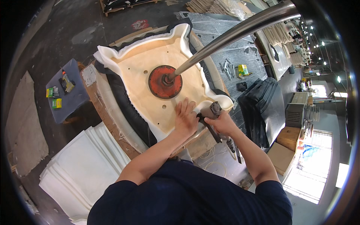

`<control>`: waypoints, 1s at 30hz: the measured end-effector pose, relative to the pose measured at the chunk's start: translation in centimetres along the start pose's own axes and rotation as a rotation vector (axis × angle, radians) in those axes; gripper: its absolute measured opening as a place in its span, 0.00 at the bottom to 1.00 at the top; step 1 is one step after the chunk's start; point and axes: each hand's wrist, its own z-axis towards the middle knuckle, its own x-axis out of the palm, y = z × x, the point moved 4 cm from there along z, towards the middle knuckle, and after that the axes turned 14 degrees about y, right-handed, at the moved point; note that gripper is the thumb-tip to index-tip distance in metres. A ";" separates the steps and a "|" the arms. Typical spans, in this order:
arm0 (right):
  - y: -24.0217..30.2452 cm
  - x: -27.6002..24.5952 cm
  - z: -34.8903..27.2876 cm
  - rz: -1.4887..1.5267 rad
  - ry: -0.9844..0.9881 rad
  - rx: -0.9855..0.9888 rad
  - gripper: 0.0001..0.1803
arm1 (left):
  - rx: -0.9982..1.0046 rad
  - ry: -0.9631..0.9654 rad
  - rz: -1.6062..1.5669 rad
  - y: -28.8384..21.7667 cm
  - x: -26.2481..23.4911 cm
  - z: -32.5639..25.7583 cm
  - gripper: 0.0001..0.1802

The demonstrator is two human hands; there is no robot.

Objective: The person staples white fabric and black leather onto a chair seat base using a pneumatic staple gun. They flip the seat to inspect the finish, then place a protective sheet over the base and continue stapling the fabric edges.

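A pale plywood panel (pixel 141 96) with drilled holes lies before me, its edges wrapped in white padding (pixel 128 93) over a black cover (pixel 119 98). A round red plate (pixel 157 84) on a steel rod (pixel 217 43) rests against the panel's middle. My left hand (pixel 186 119) lies on the panel's near edge with fingers stretched over the wood, its thumb side close to the tool. My right hand (pixel 224 123) is closed around a grey pneumatic staple gun (pixel 210 111), held at the near right corner. The gun's nose and trigger are partly hidden.
White padding sheets (pixel 80 172) are stacked at the near left. A small table (pixel 71 108) at left holds a yellow-and-black tool (pixel 67 83) and small boxes (pixel 56 103). Black sheets (pixel 262 108) lie on the plastic-covered table (pixel 221 37) at right. An air hose (pixel 214 161) hangs below the gun.
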 end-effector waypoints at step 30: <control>0.7 2.6 -0.2 -0.163 0.008 0.033 0.18 | -0.046 0.026 -0.020 1.3 -0.9 -2.6 0.10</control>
